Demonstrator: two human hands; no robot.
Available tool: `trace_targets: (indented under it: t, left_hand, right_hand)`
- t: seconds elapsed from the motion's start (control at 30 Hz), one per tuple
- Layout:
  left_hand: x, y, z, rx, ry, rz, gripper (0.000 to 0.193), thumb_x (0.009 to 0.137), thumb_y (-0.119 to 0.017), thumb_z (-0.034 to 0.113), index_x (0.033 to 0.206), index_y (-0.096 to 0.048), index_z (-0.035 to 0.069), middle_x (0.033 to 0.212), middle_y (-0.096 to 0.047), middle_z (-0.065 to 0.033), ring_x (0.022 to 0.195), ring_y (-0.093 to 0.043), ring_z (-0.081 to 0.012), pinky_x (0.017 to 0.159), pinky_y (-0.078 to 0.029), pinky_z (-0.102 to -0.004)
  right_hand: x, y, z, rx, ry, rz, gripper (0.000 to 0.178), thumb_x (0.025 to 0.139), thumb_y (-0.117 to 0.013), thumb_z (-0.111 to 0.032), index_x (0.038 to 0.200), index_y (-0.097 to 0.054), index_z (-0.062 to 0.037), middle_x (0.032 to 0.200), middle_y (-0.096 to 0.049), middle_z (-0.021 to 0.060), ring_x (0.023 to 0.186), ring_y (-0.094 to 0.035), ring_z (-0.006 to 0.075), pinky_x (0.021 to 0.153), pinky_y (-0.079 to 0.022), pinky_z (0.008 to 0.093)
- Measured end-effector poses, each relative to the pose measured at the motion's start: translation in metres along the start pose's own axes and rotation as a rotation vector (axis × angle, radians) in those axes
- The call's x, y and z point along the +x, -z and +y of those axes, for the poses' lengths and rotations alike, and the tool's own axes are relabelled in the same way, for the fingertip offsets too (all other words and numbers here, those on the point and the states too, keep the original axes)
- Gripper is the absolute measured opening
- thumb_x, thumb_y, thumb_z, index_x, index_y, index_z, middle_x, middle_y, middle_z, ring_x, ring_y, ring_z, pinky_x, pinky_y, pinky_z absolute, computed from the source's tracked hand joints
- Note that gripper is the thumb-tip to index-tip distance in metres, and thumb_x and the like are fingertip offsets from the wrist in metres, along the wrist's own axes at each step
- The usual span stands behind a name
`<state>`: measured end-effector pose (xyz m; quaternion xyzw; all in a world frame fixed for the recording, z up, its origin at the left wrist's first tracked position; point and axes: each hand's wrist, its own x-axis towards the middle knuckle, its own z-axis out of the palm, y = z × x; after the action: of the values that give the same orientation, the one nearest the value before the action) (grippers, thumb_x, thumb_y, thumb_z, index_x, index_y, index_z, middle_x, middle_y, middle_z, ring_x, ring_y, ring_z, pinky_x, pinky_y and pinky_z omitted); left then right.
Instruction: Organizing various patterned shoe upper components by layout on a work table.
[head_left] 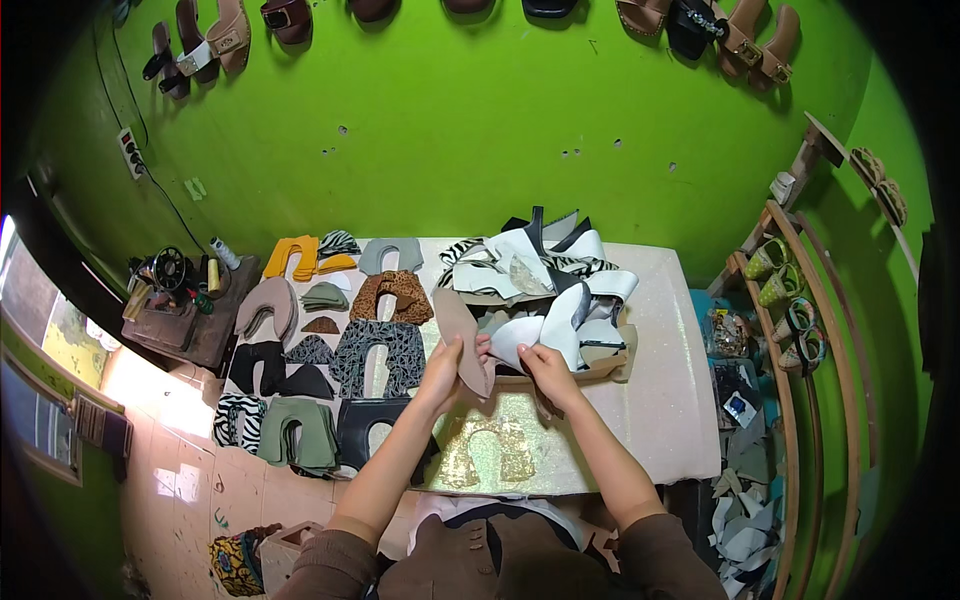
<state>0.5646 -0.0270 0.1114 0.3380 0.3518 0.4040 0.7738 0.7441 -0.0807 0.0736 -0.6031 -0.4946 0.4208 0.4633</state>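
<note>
The taupe piece (458, 330) is a flat, elongated, curved panel, held in the left hand (441, 374) with its upper end tilted leftward. The white piece (514, 337), partly covered by fingers, is gripped at its lower edge by the right hand (549, 376).

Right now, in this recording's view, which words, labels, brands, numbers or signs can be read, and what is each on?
None can be read.
Taupe piece in the left hand: no lettering shows.
White piece at the right hand: no lettering shows.
Tan sandal high on the wall, at left: its emblem is too small to make out.
Pale thread cone: any marking is too small to read.
</note>
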Motion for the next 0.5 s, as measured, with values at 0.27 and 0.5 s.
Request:
trace_targets:
  t: [0.27,0.5]
  left_hand:
    - [0.0,-0.001,-0.013,0.046,0.131,-0.005,0.036,0.099,-0.026,0.018,0.127,-0.032,-0.004,0.116,-0.053,-0.0157,0.098,-0.055,-0.0211,0.086,-0.047,-0.0352]
    - [0.006,0.009,-0.004,-0.054,0.194,-0.146,0.04,0.098,-0.026,0.019,0.127,-0.031,-0.008,0.121,-0.05,-0.0182,0.093,-0.057,-0.0229,0.082,-0.049,-0.0355]
  right_hand:
    - [0.003,0.01,-0.018,0.511,-0.086,0.183,0.027,0.092,-0.053,-0.029,0.078,-0.055,-0.0052,0.069,-0.049,-0.0031,0.058,-0.04,0.0035,0.056,-0.036,0.0177]
    - [0.013,0.043,-0.047,0.393,0.202,0.316,0.029,0.093,-0.051,-0.029,0.082,-0.057,-0.003,0.07,-0.049,-0.0033,0.061,-0.04,0.0047,0.055,-0.034,0.019]
